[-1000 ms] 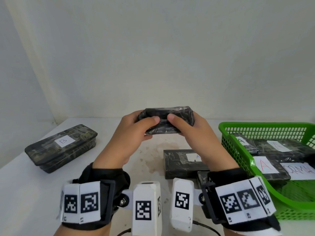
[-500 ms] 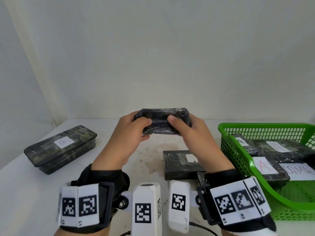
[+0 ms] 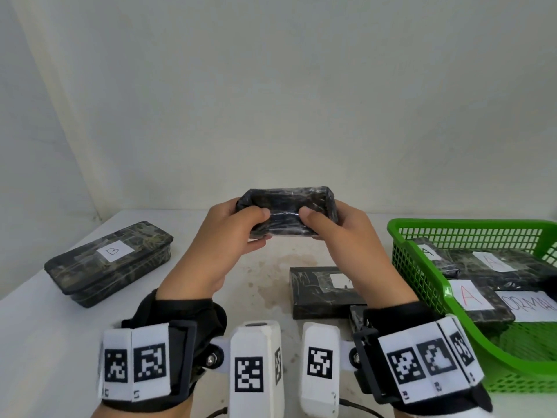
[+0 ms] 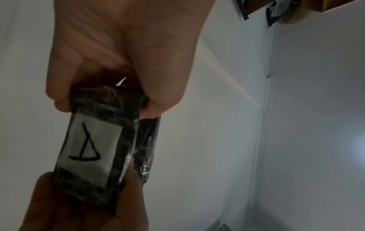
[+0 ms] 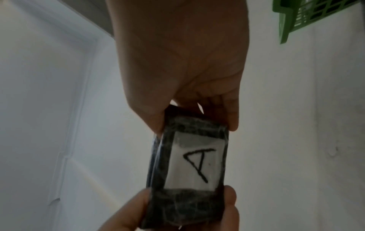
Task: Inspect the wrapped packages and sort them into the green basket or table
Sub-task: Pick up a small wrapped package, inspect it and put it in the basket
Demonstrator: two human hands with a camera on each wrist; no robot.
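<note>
Hands: left hand and right hand both pinch small package by its ends, above table | label: "A" faces away | advice: keep thumbs light, turn it fully, then carry right to green basket.

Both hands were bare. The left hand and the right hand each wore a black fabric wrist strap with a black frame. White panels printed with black square codes wrapped each wrist. A white camera housing with its own code sat inside each wrist, fixed by a silver screw. A thin black cable trailed from the right one.
</note>
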